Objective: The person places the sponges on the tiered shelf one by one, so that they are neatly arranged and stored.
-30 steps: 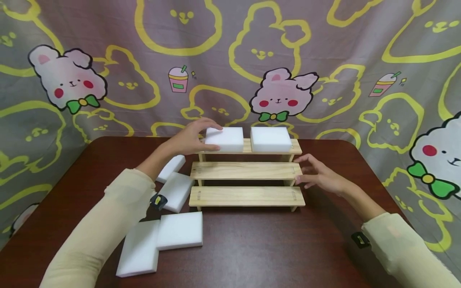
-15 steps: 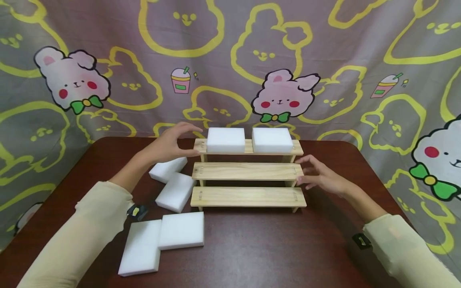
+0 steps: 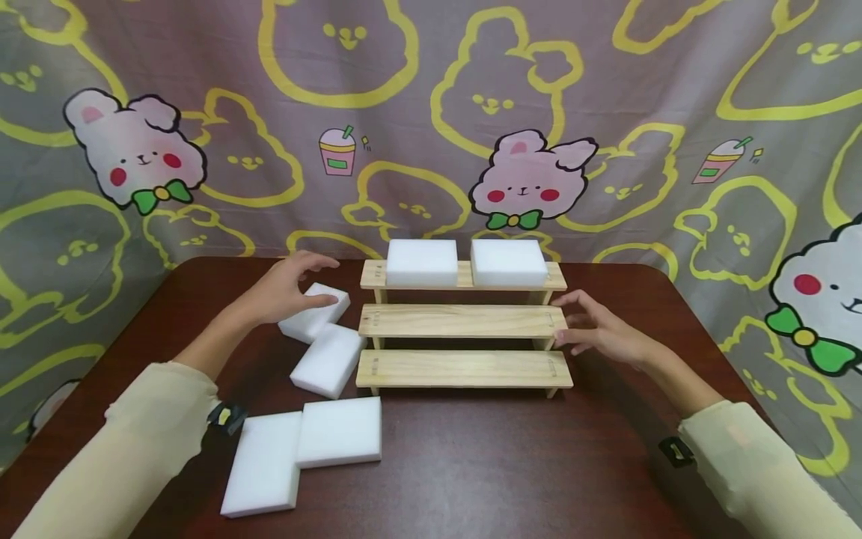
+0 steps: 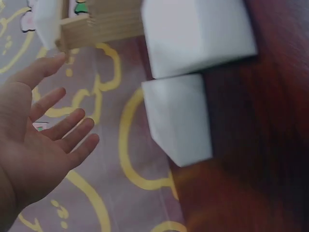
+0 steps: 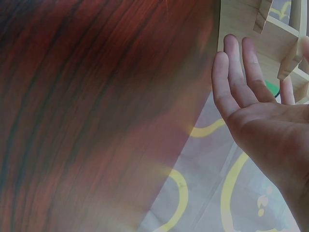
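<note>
- Left hand (image 3: 279, 292): released, fingers loosely spread and holding nothing; its thumb overlaps the rear white block (image 3: 308, 322) in the head view, while the left wrist view shows that block apart from the fingers.
- Rear white block: lies on the table (image 3: 485, 464), left of the stand, its near end meeting the slanted white block (image 3: 328, 359).
- Right hand (image 3: 606, 333): fingers extended, not clenched, at the right end of the middle tier of the wooden stand (image 3: 465, 320); whether the fingertips touch cannot be told.
- Top tier: carries two white blocks (image 3: 421, 260), side by side with a gap.
- Foreground: two further blocks (image 3: 339, 430) lie flat, edges touching.
</note>
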The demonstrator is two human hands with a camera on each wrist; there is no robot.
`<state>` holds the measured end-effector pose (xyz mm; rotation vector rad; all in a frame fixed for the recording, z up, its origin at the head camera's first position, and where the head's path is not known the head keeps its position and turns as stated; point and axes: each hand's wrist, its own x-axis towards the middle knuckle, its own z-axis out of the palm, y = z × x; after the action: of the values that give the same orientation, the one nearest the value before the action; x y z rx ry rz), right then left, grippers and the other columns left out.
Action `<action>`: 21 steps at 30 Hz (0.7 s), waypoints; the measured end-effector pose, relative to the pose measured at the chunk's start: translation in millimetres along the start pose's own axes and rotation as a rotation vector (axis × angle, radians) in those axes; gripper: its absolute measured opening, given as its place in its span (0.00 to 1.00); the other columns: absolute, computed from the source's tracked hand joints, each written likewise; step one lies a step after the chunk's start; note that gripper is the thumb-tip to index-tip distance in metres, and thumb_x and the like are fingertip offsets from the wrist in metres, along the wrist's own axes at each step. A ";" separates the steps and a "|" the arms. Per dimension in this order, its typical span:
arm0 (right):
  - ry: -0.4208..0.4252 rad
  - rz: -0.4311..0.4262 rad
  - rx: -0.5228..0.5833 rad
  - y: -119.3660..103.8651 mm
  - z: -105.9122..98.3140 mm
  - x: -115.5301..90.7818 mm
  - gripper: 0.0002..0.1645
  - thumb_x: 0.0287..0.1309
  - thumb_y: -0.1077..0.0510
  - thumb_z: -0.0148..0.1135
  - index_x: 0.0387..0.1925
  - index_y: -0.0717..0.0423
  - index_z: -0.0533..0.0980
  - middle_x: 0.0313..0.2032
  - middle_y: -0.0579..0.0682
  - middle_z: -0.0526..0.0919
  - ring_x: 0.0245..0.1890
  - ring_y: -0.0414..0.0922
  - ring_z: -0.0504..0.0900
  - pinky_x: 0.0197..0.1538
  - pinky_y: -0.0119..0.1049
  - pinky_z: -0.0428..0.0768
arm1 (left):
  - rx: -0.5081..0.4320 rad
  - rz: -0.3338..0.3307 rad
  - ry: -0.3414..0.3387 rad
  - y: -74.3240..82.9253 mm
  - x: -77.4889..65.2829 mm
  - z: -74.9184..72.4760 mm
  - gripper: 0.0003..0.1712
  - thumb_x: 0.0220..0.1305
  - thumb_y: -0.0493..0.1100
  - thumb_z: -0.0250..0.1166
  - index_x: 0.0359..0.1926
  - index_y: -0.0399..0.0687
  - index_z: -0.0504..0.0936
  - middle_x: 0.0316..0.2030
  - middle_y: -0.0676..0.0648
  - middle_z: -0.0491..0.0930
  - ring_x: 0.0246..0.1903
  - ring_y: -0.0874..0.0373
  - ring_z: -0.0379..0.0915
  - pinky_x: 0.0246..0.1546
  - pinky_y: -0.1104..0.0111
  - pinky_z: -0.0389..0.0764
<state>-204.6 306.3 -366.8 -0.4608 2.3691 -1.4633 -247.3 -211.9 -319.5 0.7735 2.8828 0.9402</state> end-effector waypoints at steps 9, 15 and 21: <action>0.003 0.000 -0.005 0.5 0.4 0.2 0.33 0.70 0.62 0.62 0.67 0.65 0.56 0.53 0.68 0.77 0.46 0.49 0.86 0.45 0.46 0.84 | 0.077 -0.093 -0.055 -24.8 -4.4 10.7 0.34 0.64 0.41 0.74 0.65 0.27 0.74 0.61 0.26 0.71 0.61 0.30 0.67 0.60 0.39 0.71; -0.002 0.001 -0.003 0.5 0.7 0.0 0.33 0.70 0.62 0.62 0.67 0.65 0.55 0.53 0.68 0.77 0.46 0.50 0.86 0.46 0.47 0.84 | 0.094 -0.137 -0.069 -38.6 -4.3 15.5 0.35 0.62 0.42 0.75 0.63 0.25 0.74 0.56 0.27 0.74 0.52 0.36 0.69 0.52 0.44 0.74; -0.001 0.003 -0.007 0.0 0.1 -0.2 0.33 0.71 0.62 0.62 0.67 0.64 0.55 0.54 0.69 0.76 0.47 0.52 0.85 0.46 0.47 0.84 | 0.110 -0.151 -0.068 -45.6 -4.1 17.8 0.36 0.60 0.44 0.78 0.60 0.23 0.76 0.53 0.27 0.77 0.45 0.40 0.72 0.46 0.51 0.76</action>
<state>-204.4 306.3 -366.8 -0.4597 2.3743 -1.4540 -261.5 -235.8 -360.0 0.5706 2.9043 0.7310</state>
